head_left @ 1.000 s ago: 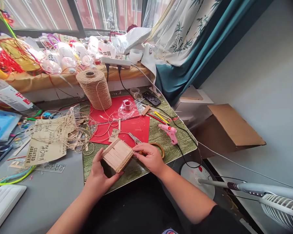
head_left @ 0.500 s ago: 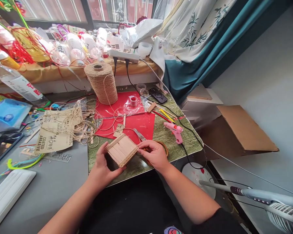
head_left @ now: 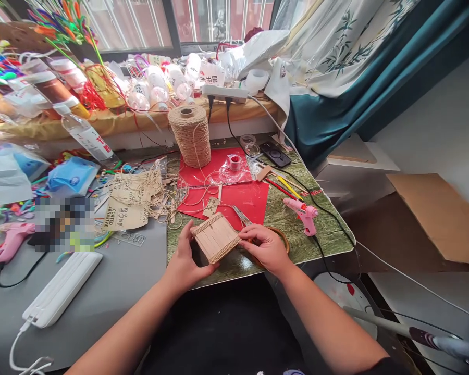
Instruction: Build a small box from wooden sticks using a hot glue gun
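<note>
Just above the near edge of the green wood-patterned board, a small wooden box sits tilted between two bare hands. The left hand is spread wide around it, fingers up the left side and thumb reaching along the near lower edge. The right hand pinches narrowly at the box's right corner, thumb and fingertips close together; any strand between them is too small to make out. Both forearms angle inward from the lower corners, the right wrist slightly higher. Just beyond the right fingers lie scissors, blades over a red sheet. Farther out stand a twine spool and a pink glue gun, rightward.
</note>
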Tool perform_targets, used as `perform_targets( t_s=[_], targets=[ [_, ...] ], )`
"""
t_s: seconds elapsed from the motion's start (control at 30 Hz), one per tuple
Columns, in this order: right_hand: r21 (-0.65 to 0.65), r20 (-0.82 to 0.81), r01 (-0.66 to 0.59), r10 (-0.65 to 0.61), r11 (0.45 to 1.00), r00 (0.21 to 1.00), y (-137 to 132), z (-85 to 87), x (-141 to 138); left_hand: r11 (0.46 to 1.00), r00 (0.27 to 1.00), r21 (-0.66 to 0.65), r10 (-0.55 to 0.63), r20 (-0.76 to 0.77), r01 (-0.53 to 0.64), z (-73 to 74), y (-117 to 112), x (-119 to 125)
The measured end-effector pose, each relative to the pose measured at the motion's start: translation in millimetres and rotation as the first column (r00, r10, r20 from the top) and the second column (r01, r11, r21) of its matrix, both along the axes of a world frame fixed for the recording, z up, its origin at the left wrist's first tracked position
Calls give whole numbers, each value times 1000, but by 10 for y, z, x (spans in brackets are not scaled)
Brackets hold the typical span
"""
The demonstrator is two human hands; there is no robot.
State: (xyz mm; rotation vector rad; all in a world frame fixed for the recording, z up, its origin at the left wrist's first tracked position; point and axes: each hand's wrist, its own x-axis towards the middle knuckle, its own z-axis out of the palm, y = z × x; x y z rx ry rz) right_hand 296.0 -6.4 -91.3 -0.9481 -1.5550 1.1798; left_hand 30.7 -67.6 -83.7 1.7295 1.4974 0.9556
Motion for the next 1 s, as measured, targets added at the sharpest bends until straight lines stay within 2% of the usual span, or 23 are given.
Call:
perform_targets(
  t_s=[0.27,0.4,0.5,0.67,0.73,0.83,0.93,1.0],
  targets=[
    [-123,-26,-111,108,986,994,-3,3,-10,996,1000,-90,20,-2,-20,73,3,6],
    [-96,-9,-109,109,989,994,-38,55,-21,998,982,-66,27,189,-15,180,1,-52],
    [-35,-19,-95,94,995,995,-102,156,-36,998,932,-29,-42,361,56,255,-19,-117],
    [-77,-161,-321,306,944,938,-245,383,-116,971,812,-48,-167,560,233,234,-83,-110],
    [-92,-224,-364,337,927,915,-278,438,-147,969,801,-36,-179,570,243,192,-96,-84],
    [-84,-275,-351,317,933,908,-291,464,-157,957,815,-12,-239,527,289,171,-61,-93],
    [-80,-273,-310,279,947,921,-295,460,-135,932,832,50,-345,435,360,258,22,-177],
    [-92,-236,-276,248,957,940,-309,461,-125,929,862,118,-369,349,350,376,62,-238]
  ],
)
